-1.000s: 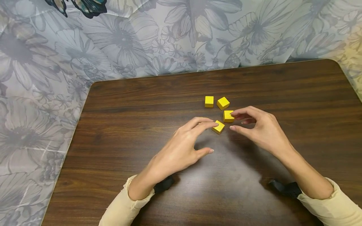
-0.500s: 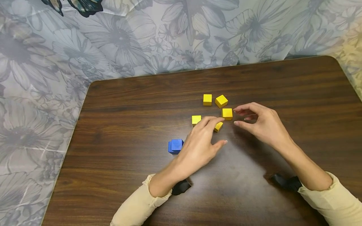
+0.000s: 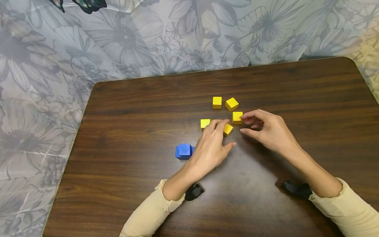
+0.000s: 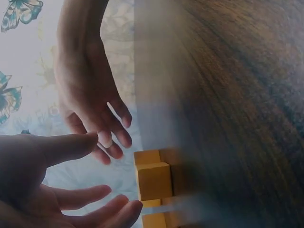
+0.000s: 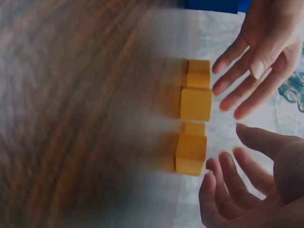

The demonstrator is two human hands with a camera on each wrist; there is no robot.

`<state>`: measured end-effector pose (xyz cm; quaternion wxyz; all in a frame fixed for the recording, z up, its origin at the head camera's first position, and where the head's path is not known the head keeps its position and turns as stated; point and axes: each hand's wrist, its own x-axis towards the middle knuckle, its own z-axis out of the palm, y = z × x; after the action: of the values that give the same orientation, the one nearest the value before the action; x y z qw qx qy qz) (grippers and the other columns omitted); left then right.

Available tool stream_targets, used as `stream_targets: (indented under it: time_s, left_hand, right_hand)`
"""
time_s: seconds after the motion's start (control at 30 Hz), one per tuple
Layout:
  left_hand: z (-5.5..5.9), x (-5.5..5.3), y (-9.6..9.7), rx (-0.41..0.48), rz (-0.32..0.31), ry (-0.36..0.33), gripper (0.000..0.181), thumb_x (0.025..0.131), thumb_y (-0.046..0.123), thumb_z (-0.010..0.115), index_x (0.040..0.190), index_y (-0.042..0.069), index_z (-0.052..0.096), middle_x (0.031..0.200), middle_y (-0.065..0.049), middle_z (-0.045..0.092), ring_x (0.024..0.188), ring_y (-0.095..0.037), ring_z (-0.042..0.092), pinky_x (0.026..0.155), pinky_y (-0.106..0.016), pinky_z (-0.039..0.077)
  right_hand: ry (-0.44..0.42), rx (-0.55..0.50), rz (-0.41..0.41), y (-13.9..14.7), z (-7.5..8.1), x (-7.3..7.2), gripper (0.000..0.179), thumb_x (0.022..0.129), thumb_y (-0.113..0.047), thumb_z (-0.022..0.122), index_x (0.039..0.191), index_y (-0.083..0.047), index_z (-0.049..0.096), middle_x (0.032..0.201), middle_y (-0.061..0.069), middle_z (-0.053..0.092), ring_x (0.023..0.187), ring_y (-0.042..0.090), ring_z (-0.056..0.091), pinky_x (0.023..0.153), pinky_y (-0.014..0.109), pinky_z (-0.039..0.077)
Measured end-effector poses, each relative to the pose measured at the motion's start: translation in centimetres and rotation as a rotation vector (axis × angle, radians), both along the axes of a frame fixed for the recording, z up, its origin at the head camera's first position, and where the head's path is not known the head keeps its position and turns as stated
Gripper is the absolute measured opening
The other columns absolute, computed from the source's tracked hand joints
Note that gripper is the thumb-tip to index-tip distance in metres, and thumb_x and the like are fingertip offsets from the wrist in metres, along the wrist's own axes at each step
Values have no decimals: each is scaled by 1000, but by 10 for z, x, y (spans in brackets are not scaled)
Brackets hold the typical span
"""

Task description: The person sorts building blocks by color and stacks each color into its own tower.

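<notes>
Several yellow cubes lie loosely grouped on the brown wooden table. In the head view my left hand [image 3: 207,151] hovers with relaxed fingers over the near side of the group. Its fingertips are beside the nearest yellow cube [image 3: 228,129] and partly cover the left yellow cube [image 3: 205,124]. My right hand [image 3: 272,133] has its thumb and fingers apart, the index fingertip overlapping the edge of the right yellow cube [image 3: 237,118]; touch is unclear. Both wrist views show bare space between each hand's thumb and fingers. Blue blocks [image 3: 185,150] stand left of my left hand, which partly hides them.
Farther back lie two more yellow cubes, the back left cube [image 3: 217,102] and a turned back cube [image 3: 232,104]. The wooden table [image 3: 133,115] ends in a rounded edge against a floral cloth [image 3: 124,42].
My left hand has moved right, uncovering the blue blocks and the left yellow cube. My right hand drew slightly away from the right cube and came back. The cubes keep their arrangement.
</notes>
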<state>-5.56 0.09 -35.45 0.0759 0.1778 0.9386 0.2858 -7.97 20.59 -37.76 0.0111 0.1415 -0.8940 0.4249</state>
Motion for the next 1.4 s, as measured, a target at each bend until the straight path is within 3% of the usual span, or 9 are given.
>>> stream_targets:
  time_s: [0.4, 0.67, 0.93, 1.4]
  left_hand:
    - [-12, -3, 0, 29, 47, -95, 67, 88, 26, 78, 145, 7, 48, 138, -7, 53, 126, -20, 54, 105, -30, 46]
    - [-18, -6, -2, 127, 80, -149, 67, 90, 22, 76, 147, 5, 45, 137, -9, 53, 111, -17, 62, 87, -22, 51]
    - [-24, -6, 2, 146, 88, -199, 62, 94, 23, 71, 147, 6, 45, 136, -7, 54, 102, -15, 62, 78, -19, 50]
    - [-29, -5, 8, 233, 74, -186, 52, 95, 15, 69, 143, 8, 51, 136, -7, 55, 97, -14, 63, 78, -16, 50]
  right_hand:
    - [-65, 16, 55, -7, -11, -1, 34, 81, -7, 83, 112, -4, 69, 103, 10, 71, 87, 21, 68, 74, 13, 53]
    - [-86, 70, 89, -10, -12, -3, 34, 82, -7, 82, 113, -5, 69, 104, 7, 72, 85, 19, 69, 72, 26, 58]
    - [-95, 113, 97, -13, -11, -4, 29, 82, -10, 82, 109, -4, 71, 98, 6, 74, 82, 18, 71, 70, 30, 59]
    - [-106, 116, 44, -7, -10, -4, 25, 81, -14, 84, 102, -6, 74, 90, 5, 75, 77, 16, 72, 64, 15, 53]
